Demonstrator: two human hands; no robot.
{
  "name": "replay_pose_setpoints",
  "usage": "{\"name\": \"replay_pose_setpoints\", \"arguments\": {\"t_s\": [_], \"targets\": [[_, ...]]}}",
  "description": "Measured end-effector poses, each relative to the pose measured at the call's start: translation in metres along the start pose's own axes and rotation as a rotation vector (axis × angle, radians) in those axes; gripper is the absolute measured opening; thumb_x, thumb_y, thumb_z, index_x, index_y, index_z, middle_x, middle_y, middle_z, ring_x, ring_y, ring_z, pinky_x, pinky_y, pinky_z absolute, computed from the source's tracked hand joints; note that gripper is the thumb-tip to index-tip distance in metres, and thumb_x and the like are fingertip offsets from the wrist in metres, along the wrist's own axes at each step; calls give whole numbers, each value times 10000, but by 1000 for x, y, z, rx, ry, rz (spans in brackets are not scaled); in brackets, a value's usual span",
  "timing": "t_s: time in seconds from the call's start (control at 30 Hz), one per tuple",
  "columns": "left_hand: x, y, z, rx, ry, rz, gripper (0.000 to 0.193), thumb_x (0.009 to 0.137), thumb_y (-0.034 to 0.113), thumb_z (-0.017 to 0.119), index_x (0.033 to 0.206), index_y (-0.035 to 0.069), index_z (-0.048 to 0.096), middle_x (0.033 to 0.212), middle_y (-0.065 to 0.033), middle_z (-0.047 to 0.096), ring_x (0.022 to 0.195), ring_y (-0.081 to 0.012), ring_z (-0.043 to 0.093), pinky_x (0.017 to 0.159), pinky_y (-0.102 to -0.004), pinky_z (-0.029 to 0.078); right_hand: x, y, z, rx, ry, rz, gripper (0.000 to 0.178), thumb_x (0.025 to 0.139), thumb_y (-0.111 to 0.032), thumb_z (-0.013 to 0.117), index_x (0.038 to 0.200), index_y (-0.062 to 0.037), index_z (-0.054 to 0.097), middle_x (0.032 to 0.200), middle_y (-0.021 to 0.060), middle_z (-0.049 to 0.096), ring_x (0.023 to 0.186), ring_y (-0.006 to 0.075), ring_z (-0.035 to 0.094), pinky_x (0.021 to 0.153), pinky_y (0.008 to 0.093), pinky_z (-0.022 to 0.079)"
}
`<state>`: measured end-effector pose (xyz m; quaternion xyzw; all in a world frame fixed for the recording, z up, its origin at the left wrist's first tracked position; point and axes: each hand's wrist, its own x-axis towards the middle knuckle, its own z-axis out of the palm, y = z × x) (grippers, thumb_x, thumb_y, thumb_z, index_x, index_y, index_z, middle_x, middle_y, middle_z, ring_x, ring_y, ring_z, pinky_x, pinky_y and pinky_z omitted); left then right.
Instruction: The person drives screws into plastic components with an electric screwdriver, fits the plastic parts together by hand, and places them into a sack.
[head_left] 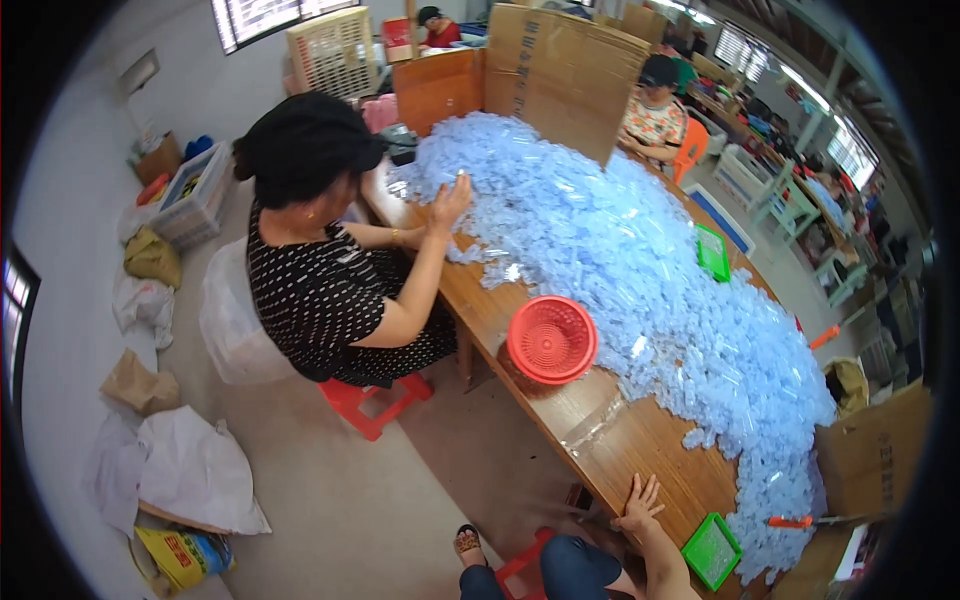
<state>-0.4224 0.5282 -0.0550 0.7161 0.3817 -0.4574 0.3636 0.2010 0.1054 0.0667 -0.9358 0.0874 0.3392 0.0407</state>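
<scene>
My right hand [638, 507] lies on the near edge of the brown wooden table [655, 440], fingers spread and holding nothing. Its forearm comes up from the lower edge. My left hand is out of view. Close to the right hand sits a small green tray [712, 552] with clear pieces in it. A large heap of small, clear bluish plastic pieces [640, 260] covers much of the table. Farther left along the edge stands a round red plastic basket [552, 340]. Beyond it, a seated person in a dotted dress [320, 290] has both hands at the heap.
Another green tray [713, 253] rests on the heap's far side. Cardboard sheets [565, 75] stand at the back, with a cardboard box [870, 455] at right. An orange-handled tool [790, 522] lies near that box. Red stools [375, 402] and white sacks [200, 470] occupy the floor.
</scene>
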Motion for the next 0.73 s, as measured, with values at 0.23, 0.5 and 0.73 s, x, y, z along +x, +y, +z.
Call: {"name": "replay_pose_setpoints", "arguments": {"t_s": [0.23, 0.5, 0.73], "targets": [[-71, 202, -93, -379, -115, -347, 505, 984, 338, 371, 1373, 18, 410, 1396, -191, 430, 1204, -339, 489, 1011, -467, 380, -2, -5, -10, 43, -11, -50, 1352, 544, -290, 877, 1480, -253, -99, 1483, 204, -293, 1372, 415, -247, 1006, 728, -12], [-24, 322, -183, -604, -68, 264, 538, 933, 427, 484, 1351, 89, 459, 1340, -169, 502, 1245, -296, 469, 1042, -439, 349, 10, -2, 0, 76, -11, -95, 1283, 596, -269, 849, 1480, -298, -80, 1498, 171, -282, 1380, 402, -237, 963, 771, -38], [-20, 318, -233, -433, 1, 174, 586, 886, 456, 562, 1353, 116, 465, 1342, -172, 500, 1226, -253, 493, 1039, -436, 354, -7, 0, -12, 82, -51, -103, 1199, 649, -203, 797, 1482, -332, -55, 1507, 163, -267, 1387, 397, -222, 965, 769, -50]]}}
